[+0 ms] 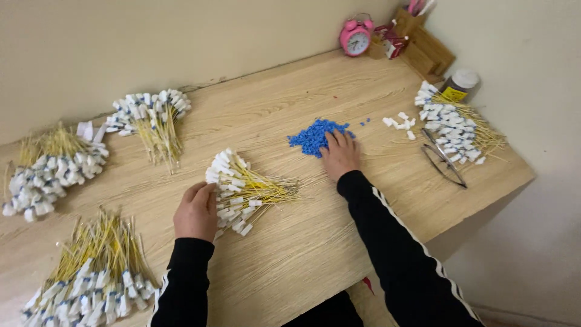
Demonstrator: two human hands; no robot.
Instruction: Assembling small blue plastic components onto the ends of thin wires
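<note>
My left hand (pixel 195 212) rests on the wooden table (pixel 315 242) with its fingers against the white ends of a bundle of thin yellow wires with white tags (pixel 242 191). My right hand (pixel 341 154) lies flat, fingers spread, on the near edge of a small heap of blue plastic pieces (pixel 315 136). Both arms wear black sleeves with a white stripe.
More yellow-wire bundles lie at the back left (pixel 154 121), far left (pixel 51 166), front left (pixel 97 272) and right (pixel 457 127). A few loose white pieces (pixel 399 121), glasses (pixel 445 160), a dark jar (pixel 460 85), a pink alarm clock (pixel 356 36) and a wooden holder (pixel 423 42) stand at the right.
</note>
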